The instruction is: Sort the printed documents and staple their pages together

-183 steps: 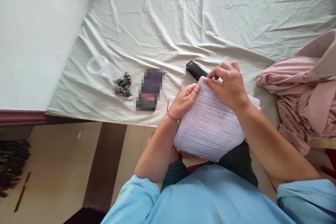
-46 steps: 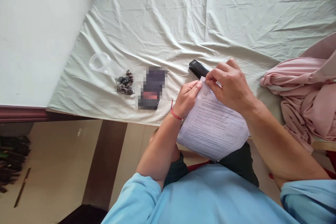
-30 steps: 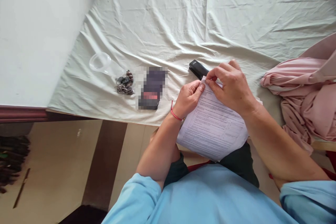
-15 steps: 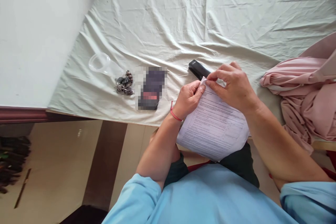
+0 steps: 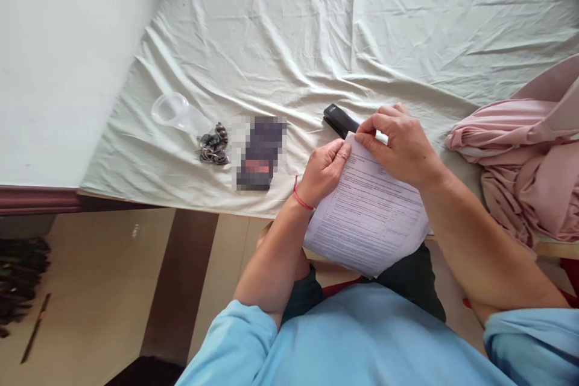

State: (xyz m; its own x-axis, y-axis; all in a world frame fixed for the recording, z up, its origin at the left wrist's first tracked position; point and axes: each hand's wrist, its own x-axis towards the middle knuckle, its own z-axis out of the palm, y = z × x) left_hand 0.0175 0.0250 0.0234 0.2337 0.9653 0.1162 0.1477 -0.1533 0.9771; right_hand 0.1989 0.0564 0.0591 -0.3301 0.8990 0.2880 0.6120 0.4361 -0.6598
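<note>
Printed paper (image 5: 366, 211) hangs tilted over the table's front edge and my lap; whether it is one sheet or more I cannot tell. My left hand (image 5: 325, 166) is closed on its upper left edge, thumb on top. At the top corner, my right hand (image 5: 393, 142) pinches the paper between thumb and index finger, the other fingers curled above. Just beyond the corner lies a black stapler (image 5: 339, 119) on the cloth, its near end hidden behind the paper and my right hand.
A blurred-out phone-like object (image 5: 260, 154), a bunch of keys (image 5: 214, 146) and a clear plastic cup (image 5: 174, 111) lie to the left on the pale tablecloth (image 5: 271, 30). Pink fabric (image 5: 529, 163) is heaped at the right. A white wall (image 5: 67, 60) borders the table's left side.
The top corner of the paper, creased up between my fingers before, now lies flatter. My right hand has shifted very slightly; both hands keep hold of the paper.
</note>
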